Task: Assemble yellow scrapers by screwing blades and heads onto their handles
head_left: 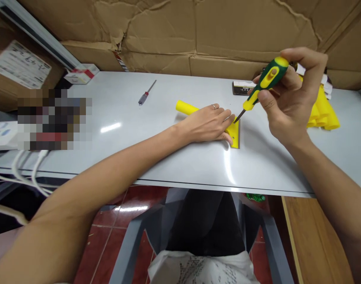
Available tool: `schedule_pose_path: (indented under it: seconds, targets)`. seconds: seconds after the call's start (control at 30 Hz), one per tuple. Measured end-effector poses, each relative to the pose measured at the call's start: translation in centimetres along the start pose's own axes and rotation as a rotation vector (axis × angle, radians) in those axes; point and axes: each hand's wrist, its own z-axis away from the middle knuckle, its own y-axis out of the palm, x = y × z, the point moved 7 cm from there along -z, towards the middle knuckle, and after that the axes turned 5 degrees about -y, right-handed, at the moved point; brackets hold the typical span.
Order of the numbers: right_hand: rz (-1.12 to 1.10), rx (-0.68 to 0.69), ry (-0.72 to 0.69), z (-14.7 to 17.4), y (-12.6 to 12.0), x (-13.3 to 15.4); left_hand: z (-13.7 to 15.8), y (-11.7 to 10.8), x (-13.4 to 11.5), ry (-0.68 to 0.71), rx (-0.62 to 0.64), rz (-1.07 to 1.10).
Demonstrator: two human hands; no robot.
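Resting over a yellow tube with a flat, holed end plate (235, 136), my left hand (208, 123) presses it against the table and covers its middle. The tube's round end sticks out to the left of the hand. My right hand (295, 94) grips a green and yellow screwdriver (267, 81) by its handle, tilted down to the left. The screwdriver's tip meets the upper part of the plate, near a hole; whether a screw sits there I cannot tell. Another hole shows lower on the plate.
A second screwdriver (144, 97) lies at the back of the white table (133, 130). More yellow tubes (325, 112) lie to the right, a small black and white box (241, 88) behind. Cardboard (159, 31) lines the back; white cables (35, 169) hang at left.
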Motion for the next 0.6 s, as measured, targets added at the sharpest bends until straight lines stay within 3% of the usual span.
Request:
schedule_pose_path:
  seconds: [0.17,0.33,0.43,0.6]
  targets:
    - [-0.042,0.020,0.028,0.5,0.3,-0.7,0.5,-1.0,1.0,-0.038,0.015,0.084]
    - [-0.085,0.038,0.075,1.1,0.6,-1.3,2.8,-2.4,3.2,-0.105,0.003,0.159]
    - [-0.090,0.052,0.096,1.3,0.8,-1.7,4.0,-2.4,4.4,-0.163,-0.027,0.294]
    - [-0.023,-0.038,0.039,1.1,0.3,-1.8,4.5,-1.3,4.9,-0.167,-0.047,0.408]
